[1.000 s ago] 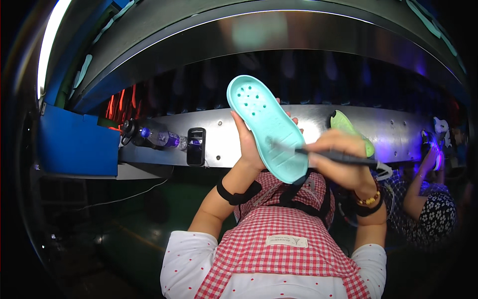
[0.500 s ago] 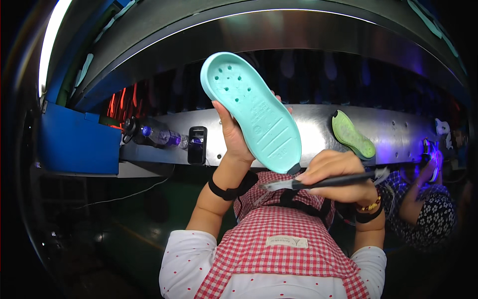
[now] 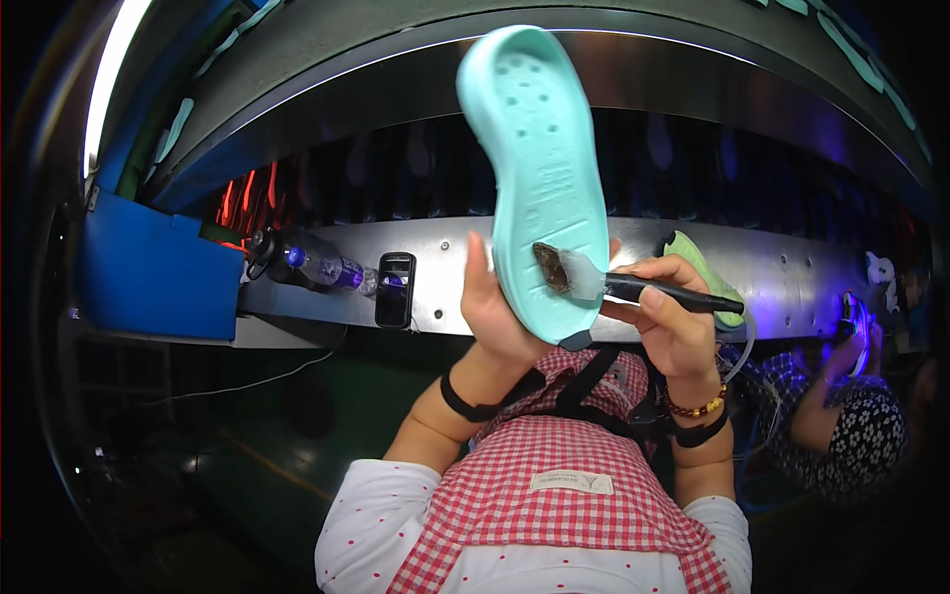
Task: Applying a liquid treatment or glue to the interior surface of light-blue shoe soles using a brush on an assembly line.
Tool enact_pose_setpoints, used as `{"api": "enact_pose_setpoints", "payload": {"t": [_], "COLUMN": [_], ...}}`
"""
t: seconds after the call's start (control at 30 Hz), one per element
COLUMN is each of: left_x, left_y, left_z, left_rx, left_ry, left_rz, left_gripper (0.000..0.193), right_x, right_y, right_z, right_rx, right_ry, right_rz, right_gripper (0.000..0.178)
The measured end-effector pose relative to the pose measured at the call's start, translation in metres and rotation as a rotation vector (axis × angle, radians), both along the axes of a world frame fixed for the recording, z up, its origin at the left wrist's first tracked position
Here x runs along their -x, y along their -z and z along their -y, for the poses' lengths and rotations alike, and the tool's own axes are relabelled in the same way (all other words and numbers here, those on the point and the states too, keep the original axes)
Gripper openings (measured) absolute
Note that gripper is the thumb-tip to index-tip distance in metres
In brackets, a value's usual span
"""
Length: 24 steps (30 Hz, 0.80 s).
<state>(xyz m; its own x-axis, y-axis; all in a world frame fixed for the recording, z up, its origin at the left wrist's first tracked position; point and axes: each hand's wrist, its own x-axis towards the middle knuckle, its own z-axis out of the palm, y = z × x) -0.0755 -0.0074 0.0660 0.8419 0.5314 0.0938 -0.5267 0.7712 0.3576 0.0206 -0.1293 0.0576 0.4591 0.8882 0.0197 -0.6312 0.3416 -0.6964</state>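
A turquoise shoe sole (image 3: 542, 178) with small holes in its upper part and ridges lower down is tilted up in front of me. My left hand (image 3: 503, 315) grips it from the left side near its lower end, some fingers hidden behind it. Between the fingers of my right hand (image 3: 676, 317) is a black-handled brush (image 3: 673, 294). Its dark bristles touch the ridged inner face of the sole. A small black piece shows at the sole's bottom tip. Just behind my right hand, a green sole (image 3: 703, 269) lies on the metal ledge (image 3: 440, 287).
On the ledge at left are a clear bottle (image 3: 322, 265) and a black phone (image 3: 395, 290). A blue metal box (image 3: 153, 272) stands further left. A conveyor belt (image 3: 396, 59) with pale pieces curves along the back. At right, another person (image 3: 841, 426) works under violet light.
The turquoise sole has moved up and slightly right, turning more upright. My right hand has swung the brush round so its bristles now meet the sole's inner face.
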Motion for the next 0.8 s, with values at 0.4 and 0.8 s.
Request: {"api": "enact_pose_setpoints", "payload": {"t": [0.4, 0.8], "left_x": [-0.004, -0.004], "left_y": [0.01, -0.002], "left_z": [-0.018, -0.04], "left_rx": [-0.004, 0.065], "left_ry": [0.128, 0.317], "left_rz": [0.014, 0.033], "left_gripper": [0.058, 0.051], "right_x": [-0.011, -0.013], "right_y": [-0.021, -0.042], "right_z": [0.002, 0.005], "right_rx": [-0.017, -0.056], "right_ry": [-0.097, -0.191], "right_rz": [0.836, 1.112], "right_gripper": [0.02, 0.016]}}
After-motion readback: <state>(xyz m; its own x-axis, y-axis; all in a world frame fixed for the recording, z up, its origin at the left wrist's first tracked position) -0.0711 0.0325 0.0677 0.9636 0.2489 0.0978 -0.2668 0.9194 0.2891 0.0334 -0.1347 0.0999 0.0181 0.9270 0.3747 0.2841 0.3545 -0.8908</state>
